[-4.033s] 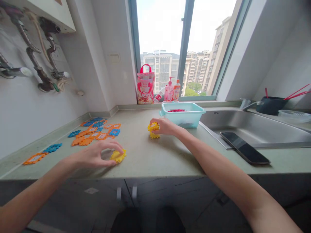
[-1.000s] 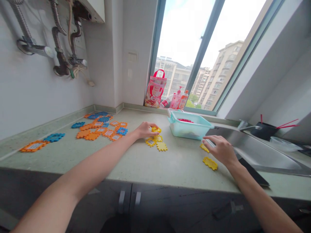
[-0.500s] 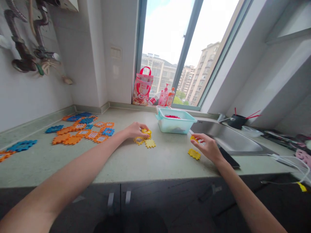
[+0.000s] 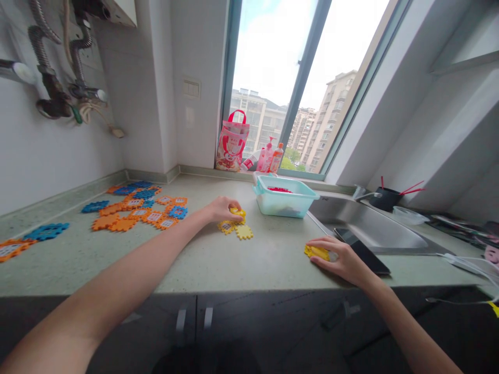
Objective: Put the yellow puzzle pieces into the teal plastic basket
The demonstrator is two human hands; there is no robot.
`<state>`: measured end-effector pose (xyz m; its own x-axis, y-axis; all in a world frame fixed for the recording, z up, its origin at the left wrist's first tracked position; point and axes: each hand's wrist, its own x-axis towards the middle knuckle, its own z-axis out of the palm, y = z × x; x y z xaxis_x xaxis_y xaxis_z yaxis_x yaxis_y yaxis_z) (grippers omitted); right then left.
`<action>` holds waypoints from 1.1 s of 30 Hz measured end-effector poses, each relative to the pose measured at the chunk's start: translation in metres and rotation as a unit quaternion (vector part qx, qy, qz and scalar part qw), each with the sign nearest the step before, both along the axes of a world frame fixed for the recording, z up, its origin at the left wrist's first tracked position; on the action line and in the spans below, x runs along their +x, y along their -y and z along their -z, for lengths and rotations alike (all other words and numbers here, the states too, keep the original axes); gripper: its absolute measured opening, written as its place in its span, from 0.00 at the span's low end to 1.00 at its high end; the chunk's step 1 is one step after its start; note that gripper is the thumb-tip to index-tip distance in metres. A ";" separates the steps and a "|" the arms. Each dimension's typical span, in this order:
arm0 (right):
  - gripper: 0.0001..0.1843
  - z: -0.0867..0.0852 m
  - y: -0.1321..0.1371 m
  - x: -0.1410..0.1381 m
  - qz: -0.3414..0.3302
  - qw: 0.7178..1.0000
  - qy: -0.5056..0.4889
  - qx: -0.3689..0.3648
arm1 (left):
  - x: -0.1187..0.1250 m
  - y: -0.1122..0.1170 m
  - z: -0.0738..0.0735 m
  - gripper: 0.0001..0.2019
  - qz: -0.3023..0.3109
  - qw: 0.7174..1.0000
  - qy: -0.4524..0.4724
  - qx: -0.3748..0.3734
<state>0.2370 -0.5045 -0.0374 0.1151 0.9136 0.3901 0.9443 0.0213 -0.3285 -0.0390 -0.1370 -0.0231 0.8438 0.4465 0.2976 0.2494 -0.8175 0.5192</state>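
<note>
My left hand reaches across the green countertop and pinches a yellow puzzle tile at the top of a small cluster of yellow tiles. My right hand lies near the counter's front edge, fingers curled over another yellow tile, which it presses against the surface. A black phone lies just right of that hand, by the sink.
Orange and blue tiles are spread along the left wall. A teal plastic tub stands behind the yellow cluster. A steel sink, window-sill bottles, a red bag and a white cable are also in view.
My right hand dropped from hovering by the sink edge onto the yellow tile near the front edge and closed over it. My left hand stayed on the yellow cluster.
</note>
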 end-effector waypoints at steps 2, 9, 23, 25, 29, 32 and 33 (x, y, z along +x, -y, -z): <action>0.17 0.003 -0.002 0.001 -0.003 1.000 0.001 0.014 | 0.002 -0.001 0.001 0.26 -0.003 1.000 0.006 -0.004; 0.15 -0.017 -0.086 -0.049 -0.146 0.985 -0.011 0.093 | -0.007 -0.027 0.003 0.24 -0.081 0.994 0.070 0.027; 0.14 -0.007 -0.177 -0.101 -0.285 0.958 0.006 0.039 | -0.020 -0.051 0.015 0.23 -0.155 0.983 0.096 -0.004; 0.14 -0.010 -0.178 -0.106 -0.261 0.963 0.010 0.066 | -0.020 -0.051 0.016 0.23 -0.146 0.985 0.094 -0.004; 0.14 -0.014 -0.198 -0.126 -0.218 0.970 0.018 0.103 | -0.020 -0.052 0.017 0.23 -0.135 0.987 0.086 -0.005; 0.16 -0.010 -0.212 -0.140 -0.188 0.977 0.043 0.088 | -0.020 -0.051 0.017 0.23 -0.139 0.987 0.081 0.001; 0.17 -0.008 -0.214 -0.144 -0.181 0.979 0.057 0.079 | -0.021 -0.051 0.016 0.23 -0.140 0.987 0.077 0.002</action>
